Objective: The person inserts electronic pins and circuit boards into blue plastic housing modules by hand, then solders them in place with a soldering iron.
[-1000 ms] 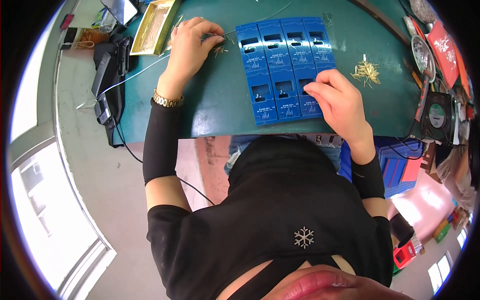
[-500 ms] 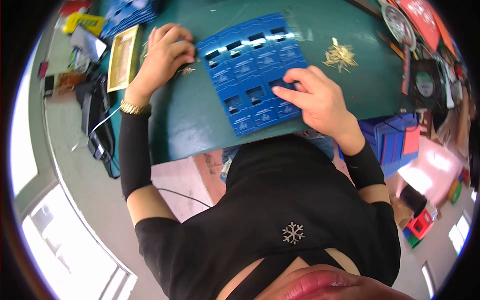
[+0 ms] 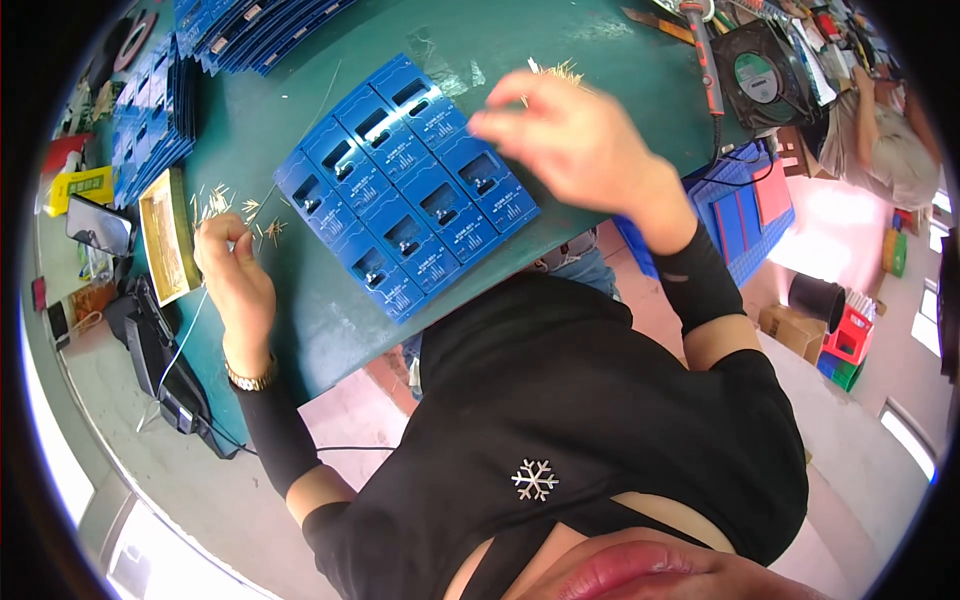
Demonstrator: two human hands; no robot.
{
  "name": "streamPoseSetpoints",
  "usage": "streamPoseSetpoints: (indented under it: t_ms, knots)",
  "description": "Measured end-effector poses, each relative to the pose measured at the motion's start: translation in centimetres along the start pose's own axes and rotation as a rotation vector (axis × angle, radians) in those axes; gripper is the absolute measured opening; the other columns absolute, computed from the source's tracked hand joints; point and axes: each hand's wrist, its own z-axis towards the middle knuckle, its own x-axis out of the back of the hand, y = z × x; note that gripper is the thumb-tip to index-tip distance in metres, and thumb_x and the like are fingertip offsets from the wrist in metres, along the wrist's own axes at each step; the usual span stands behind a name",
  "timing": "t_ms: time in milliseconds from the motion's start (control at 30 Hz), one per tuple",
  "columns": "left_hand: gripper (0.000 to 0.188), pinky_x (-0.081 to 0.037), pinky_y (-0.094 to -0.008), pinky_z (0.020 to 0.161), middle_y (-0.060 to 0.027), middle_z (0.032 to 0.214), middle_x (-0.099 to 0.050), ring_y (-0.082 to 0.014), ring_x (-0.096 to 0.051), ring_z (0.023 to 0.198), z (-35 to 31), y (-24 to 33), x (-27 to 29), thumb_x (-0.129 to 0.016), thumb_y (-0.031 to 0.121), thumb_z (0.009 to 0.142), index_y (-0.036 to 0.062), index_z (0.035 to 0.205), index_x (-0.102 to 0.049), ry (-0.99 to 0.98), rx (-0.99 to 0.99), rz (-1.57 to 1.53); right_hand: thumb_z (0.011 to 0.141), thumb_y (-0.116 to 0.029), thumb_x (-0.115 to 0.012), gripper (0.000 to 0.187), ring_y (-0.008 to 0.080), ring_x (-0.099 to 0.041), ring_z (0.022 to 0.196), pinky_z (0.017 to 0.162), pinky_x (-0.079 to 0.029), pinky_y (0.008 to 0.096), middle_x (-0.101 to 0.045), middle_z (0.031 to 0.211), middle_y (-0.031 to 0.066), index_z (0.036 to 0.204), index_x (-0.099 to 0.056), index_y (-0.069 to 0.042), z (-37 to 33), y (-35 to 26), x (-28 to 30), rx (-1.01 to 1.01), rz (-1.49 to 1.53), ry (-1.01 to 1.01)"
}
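Note:
A blue printed circuit board panel (image 3: 398, 170) lies tilted on the green table in front of me, divided into rows of units with rectangular cut-outs. Small metal parts show in the near-row cut-outs. My left hand (image 3: 236, 278) rests left of the panel beside loose thin gold-coloured pins (image 3: 268, 232). Its fingers are curled together, and whatever is between them is hidden. Above the panel's right edge hovers my right hand (image 3: 580, 145), blurred by motion, with thumb and forefinger toward the panel. Part of a second pile of gold pins (image 3: 562, 72) shows behind it.
Stacks of blue panels (image 3: 255, 35) stand at the far left. A yellow-rimmed tray (image 3: 165, 235) sits by the left edge. At the right are a black fan (image 3: 757, 80), a red-and-grey handled tool (image 3: 703, 60) and blue bins (image 3: 735, 215). Another person's arm (image 3: 868, 115) shows far right.
The view has turned, so the panel appears further left and more tilted. My right hand has lifted from the near right cut-out to the panel's right edge. My left hand stays by the left pins.

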Motion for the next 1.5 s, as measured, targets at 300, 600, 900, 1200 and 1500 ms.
streamPoseSetpoints:
  t_ms: [300, 600, 900, 1200, 1500]
  knots:
    - [0.013, -0.044, -0.0332, 0.082, -0.012, 0.092, -0.054, -0.0243, -0.053, 0.085, -1.9, 1.9, -1.0, -0.051, -0.011, 0.089, 0.0011, 0.093, -0.046, 0.066, 0.159, -0.256, 0.08, -0.006, -0.072, 0.019, 0.0236, -0.062, 0.08, 0.073, -0.048, 0.0325, -0.061, 0.086, 0.0074, 0.099, -0.074, -0.007, 3.4, 11.3, 3.6, 0.234, 0.216, -0.24]
    - [0.016, -0.047, -0.0285, 0.08, -0.0099, 0.09, -0.058, -0.0186, -0.057, 0.081, -2.4, 0.1, -1.4, -0.06, -0.01, 0.086, 0.0005, 0.095, -0.053, 0.094, 0.263, -0.193, 0.08, -0.01, -0.07, 0.008, 0.0272, -0.062, 0.083, 0.074, -0.049, 0.0335, -0.062, 0.086, 0.0099, 0.086, -0.069, -0.004, 5.2, 9.9, 5.6, -0.121, 0.194, -0.557]
    - [0.012, -0.049, -0.0295, 0.081, -0.0085, 0.091, -0.066, -0.019, -0.063, 0.085, -1.5, 0.6, 0.0, -0.062, -0.003, 0.09, 0.0019, 0.1, -0.067, 0.094, 0.224, -0.052, 0.086, -0.014, -0.058, 0.007, 0.0339, -0.063, 0.082, 0.069, -0.051, 0.0421, -0.06, 0.085, 0.0115, 0.087, -0.058, -0.007, 3.6, 7.9, 4.4, -0.135, -0.292, -0.606]
    - [0.012, -0.051, -0.0275, 0.077, -0.006, 0.087, -0.07, -0.0177, -0.066, 0.084, -1.7, 0.9, 0.0, -0.069, -0.004, 0.084, 0.0033, 0.093, -0.069, 0.059, 0.166, -0.085, 0.088, -0.016, -0.054, 0.013, 0.0333, -0.066, 0.079, 0.067, -0.054, 0.0415, -0.062, 0.085, 0.014, 0.092, -0.058, -0.005, 4.4, 4.8, 3.9, 0.009, -0.63, -0.638]
    - [0.01, -0.051, -0.0271, 0.075, -0.0063, 0.089, -0.07, -0.0171, -0.066, 0.082, -2.2, 0.4, 0.1, -0.068, -0.003, 0.084, 0.0034, 0.092, -0.068, 0.044, 0.194, -0.193, 0.088, -0.001, -0.062, 0.006, 0.0104, -0.052, 0.061, 0.056, -0.042, 0.0268, -0.055, 0.072, 0.0014, 0.089, -0.056, -0.003, 3.9, 11.2, 2.5, -0.396, 0.222, -0.126]
